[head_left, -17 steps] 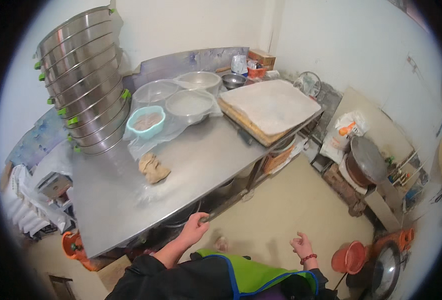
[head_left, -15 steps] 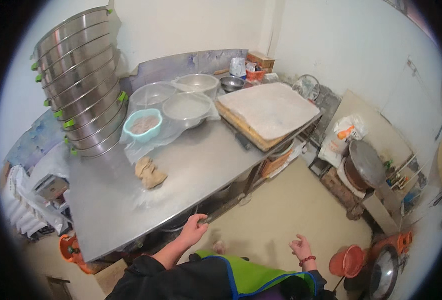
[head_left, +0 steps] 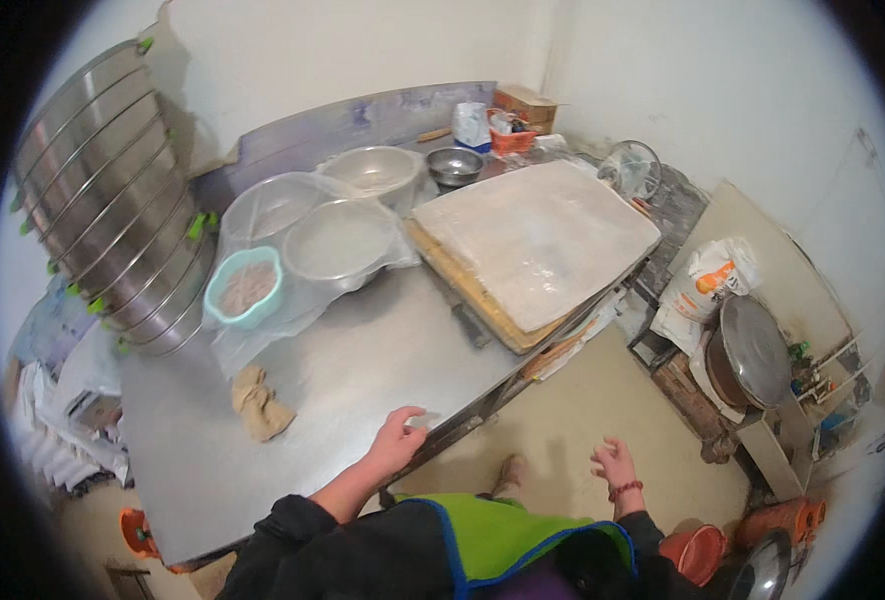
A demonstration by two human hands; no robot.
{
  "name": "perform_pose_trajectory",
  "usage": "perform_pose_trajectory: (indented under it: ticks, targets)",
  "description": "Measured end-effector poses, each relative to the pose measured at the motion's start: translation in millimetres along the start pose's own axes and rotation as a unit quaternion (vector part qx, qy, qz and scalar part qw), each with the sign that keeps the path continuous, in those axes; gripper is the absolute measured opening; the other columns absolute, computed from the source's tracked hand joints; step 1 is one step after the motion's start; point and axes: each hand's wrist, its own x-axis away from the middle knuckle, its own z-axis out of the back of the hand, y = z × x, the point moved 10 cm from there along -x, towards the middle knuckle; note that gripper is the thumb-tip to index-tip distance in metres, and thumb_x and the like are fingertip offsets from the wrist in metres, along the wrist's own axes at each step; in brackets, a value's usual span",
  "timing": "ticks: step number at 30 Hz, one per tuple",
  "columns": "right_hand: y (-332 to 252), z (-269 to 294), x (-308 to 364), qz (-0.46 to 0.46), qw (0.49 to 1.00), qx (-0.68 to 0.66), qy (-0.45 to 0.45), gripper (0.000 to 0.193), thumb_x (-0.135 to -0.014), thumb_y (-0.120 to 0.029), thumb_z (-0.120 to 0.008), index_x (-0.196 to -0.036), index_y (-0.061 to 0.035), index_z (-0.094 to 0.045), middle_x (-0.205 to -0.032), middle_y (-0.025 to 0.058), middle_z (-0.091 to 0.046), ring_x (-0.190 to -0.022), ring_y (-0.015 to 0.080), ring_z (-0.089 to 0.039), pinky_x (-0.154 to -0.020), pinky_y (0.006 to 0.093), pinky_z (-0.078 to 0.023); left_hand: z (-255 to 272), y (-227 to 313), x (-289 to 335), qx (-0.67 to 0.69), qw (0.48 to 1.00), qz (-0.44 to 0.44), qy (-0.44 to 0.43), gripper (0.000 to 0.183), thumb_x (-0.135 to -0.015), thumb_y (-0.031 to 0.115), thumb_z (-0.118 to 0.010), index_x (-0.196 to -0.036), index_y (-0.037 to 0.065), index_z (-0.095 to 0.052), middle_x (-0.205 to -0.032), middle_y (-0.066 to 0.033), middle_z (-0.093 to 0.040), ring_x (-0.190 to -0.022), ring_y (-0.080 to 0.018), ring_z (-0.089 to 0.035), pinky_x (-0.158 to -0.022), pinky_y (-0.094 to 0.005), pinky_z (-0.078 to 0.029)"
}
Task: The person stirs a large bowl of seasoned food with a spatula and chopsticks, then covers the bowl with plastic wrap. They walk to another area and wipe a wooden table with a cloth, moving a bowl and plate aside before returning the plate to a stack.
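My left hand point(head_left: 399, 440) hovers by the front edge of the steel table point(head_left: 362, 360), thumb and fingers apart with nothing between them. Over the floor, my right hand point(head_left: 614, 462) has loosely bent, separated fingers and holds nothing; a red bead bracelet is at its wrist. Left of my left hand, a crumpled tan lump point(head_left: 260, 404) lies on the table; whether it is dough or cloth, I cannot tell. Beyond it stand a turquoise bowl point(head_left: 268, 300) of brownish-pink stuff and several steel bowls point(head_left: 337, 240) under clear plastic. A pale, floury sheet point(head_left: 542, 240) covers a wooden board farther right.
Tall stacked steel steamers point(head_left: 112, 200) rise at the left. A small steel bowl point(head_left: 455, 166) and an orange basket point(head_left: 512, 141) sit at the back. To the right are a white sack point(head_left: 707, 285), a lidded pot point(head_left: 755, 350) and a red bucket point(head_left: 694, 553).
My view has shifted toward the table and its board, and a shoe now shows on the floor. Both hands remain empty; my left hand now appears nearer the board.
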Motion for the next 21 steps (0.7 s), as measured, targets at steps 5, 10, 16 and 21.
perform_pose_trajectory:
  ticks: [5,10,16,21]
  targets:
    - [-65.7,2.9,-159.3,0.023,0.996,-0.081,-0.014,0.068,-0.085,-0.023,-0.065,-0.137,-0.0090,-0.025,-0.111,0.0134,-0.053,-0.098,0.0232,-0.057,-0.072,0.0385,-0.051,-35.2,-11.5,-92.8,0.078,0.995,0.063,0.023,0.033,-0.086,0.016,-0.058,-0.117,0.009,-0.050,-0.113,-0.0081,-0.050,-0.090,-0.0166,-0.054,-0.075,-0.0313,-0.048]
    - [-111.6,-0.2,-325.0,-0.047,0.985,-0.165,-0.005,0.085,-0.081,-0.031,-0.070,-0.141,-0.0088,-0.014,-0.119,0.0174,-0.049,-0.107,0.0273,-0.053,-0.077,0.0441,-0.049,-90.7,-0.7,-189.8,0.178,0.973,0.123,0.084,0.021,-0.087,0.015,-0.057,-0.106,0.011,-0.049,-0.103,-0.0005,-0.051,-0.096,-0.0134,-0.049,-0.078,-0.0339,-0.046]
    - [-109.1,-7.3,-478.0,-0.131,0.974,-0.183,-0.023,0.095,-0.079,-0.036,-0.071,-0.145,-0.0163,-0.006,-0.137,0.0149,-0.038,-0.124,0.0326,-0.039,-0.085,0.0491,-0.045,-144.2,-1.9,-276.2,0.188,0.951,0.215,0.118,0.024,-0.081,0.029,-0.061,-0.096,0.014,-0.050,-0.088,0.0026,-0.050,-0.084,-0.0119,-0.046,-0.072,-0.0357,-0.039]
    - [-102.1,-32.0,-528.1,-0.141,0.953,-0.253,-0.087,0.072,-0.081,-0.042,-0.067,-0.133,-0.0101,-0.028,-0.130,0.0130,-0.046,-0.118,0.0311,-0.046,-0.088,0.0488,-0.044,-156.5,3.9,-308.8,0.098,0.953,0.211,0.192,0.022,-0.080,0.024,-0.061,-0.091,0.006,-0.054,-0.085,-0.0032,-0.055,-0.078,-0.0117,-0.049,-0.068,-0.0278,-0.042]
